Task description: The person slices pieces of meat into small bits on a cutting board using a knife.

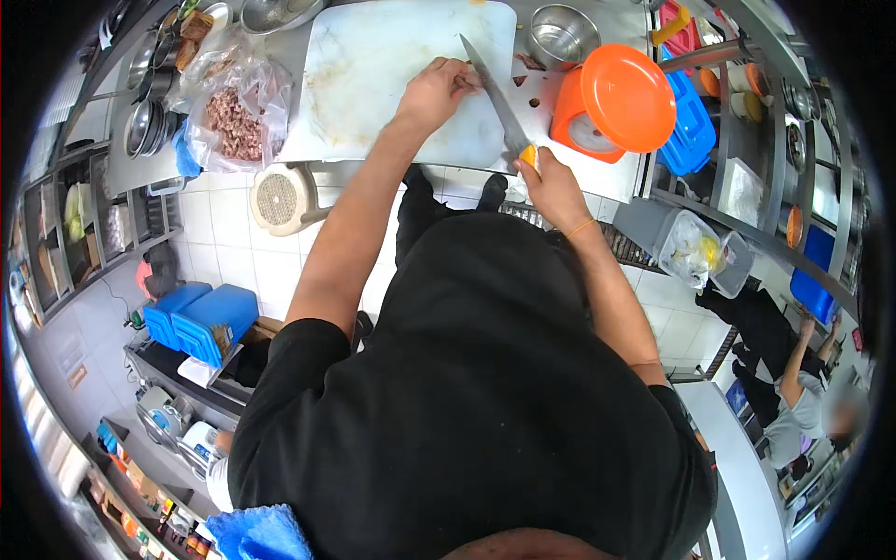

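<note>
My right hand is wrapped round the yellow handle of a long knife, its blade pointing up and left over the right side of a white cutting board. On the board, my left hand has its fingers bent together beside the blade, on a small reddish piece that is mostly hidden. Small dark red scraps lie on the counter right of the board. To the board's left, a clear plastic bag holds chopped meat.
An orange container with a round orange lid stands right of the knife, below a metal pot. Metal bowls sit at the left. A beige stool is under the counter's edge. Another person is at the far right.
</note>
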`<state>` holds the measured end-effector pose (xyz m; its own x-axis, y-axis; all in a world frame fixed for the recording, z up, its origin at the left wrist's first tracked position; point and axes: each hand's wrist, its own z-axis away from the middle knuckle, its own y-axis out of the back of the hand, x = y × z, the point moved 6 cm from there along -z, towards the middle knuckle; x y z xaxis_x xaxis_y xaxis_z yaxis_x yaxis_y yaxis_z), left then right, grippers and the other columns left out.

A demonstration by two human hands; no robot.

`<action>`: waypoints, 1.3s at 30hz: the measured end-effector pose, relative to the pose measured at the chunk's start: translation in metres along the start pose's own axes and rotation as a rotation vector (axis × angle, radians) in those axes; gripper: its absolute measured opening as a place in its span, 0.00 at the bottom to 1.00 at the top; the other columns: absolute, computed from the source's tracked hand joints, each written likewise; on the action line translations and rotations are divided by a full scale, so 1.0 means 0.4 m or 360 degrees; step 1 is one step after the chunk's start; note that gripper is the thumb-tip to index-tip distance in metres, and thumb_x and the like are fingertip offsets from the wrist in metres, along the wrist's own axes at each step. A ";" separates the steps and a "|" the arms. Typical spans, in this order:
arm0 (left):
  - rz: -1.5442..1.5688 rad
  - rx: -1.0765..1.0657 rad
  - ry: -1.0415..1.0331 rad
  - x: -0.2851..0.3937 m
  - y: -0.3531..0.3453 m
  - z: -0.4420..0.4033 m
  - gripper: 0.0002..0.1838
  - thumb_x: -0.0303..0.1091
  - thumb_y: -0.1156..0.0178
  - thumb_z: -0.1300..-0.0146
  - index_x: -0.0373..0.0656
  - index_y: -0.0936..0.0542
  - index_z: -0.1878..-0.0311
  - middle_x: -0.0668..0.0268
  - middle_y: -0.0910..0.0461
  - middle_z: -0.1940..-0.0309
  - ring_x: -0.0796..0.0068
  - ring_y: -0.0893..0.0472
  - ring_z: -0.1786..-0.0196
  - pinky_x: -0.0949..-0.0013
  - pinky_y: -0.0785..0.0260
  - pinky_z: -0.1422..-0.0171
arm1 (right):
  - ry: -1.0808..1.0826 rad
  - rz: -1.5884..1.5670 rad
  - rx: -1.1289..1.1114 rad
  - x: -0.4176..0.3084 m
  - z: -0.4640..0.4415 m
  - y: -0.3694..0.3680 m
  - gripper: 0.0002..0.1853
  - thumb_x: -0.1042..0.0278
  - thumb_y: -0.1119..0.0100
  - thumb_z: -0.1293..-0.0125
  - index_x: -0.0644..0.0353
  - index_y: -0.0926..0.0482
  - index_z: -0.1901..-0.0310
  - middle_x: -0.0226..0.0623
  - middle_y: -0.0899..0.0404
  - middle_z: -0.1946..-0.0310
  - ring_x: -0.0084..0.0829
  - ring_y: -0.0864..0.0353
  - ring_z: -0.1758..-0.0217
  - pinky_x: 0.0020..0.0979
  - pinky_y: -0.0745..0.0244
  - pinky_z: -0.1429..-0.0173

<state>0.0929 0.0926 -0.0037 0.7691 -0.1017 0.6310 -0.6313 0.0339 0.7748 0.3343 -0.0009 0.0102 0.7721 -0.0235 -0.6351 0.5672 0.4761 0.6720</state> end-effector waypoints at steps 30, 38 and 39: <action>-0.0315 0.0052 -0.0083 0.045 0.003 0.006 0.19 0.37 0.27 0.39 0.47 0.13 0.44 0.59 0.16 0.44 0.53 0.19 0.37 0.51 0.27 0.30 | -0.0037 0.0203 -0.0003 0.070 0.108 0.084 0.23 0.53 0.39 0.21 0.70 0.27 0.48 0.67 0.16 0.67 0.69 0.15 0.59 0.61 0.22 0.54; -0.0720 0.0051 -0.0260 0.060 -0.055 -0.043 0.08 0.38 0.30 0.36 0.45 0.14 0.60 0.62 0.13 0.58 0.57 0.13 0.50 0.52 0.24 0.38 | -0.0076 0.0144 -0.0028 0.098 0.110 0.054 0.23 0.52 0.39 0.22 0.70 0.27 0.50 0.67 0.16 0.68 0.68 0.15 0.58 0.59 0.22 0.53; -0.0763 0.0106 -0.0298 0.067 -0.050 -0.044 0.07 0.37 0.30 0.36 0.45 0.14 0.61 0.62 0.13 0.60 0.57 0.12 0.52 0.52 0.24 0.38 | -0.0064 0.0127 -0.0024 0.103 0.110 0.049 0.23 0.52 0.39 0.22 0.70 0.27 0.51 0.66 0.17 0.68 0.68 0.15 0.58 0.59 0.22 0.54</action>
<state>0.1278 0.1069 -0.0014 0.9462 -0.2668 0.1831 -0.2220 -0.1233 0.9672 0.3899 -0.0313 0.0140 0.8258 -0.0201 -0.5636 0.4993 0.4909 0.7139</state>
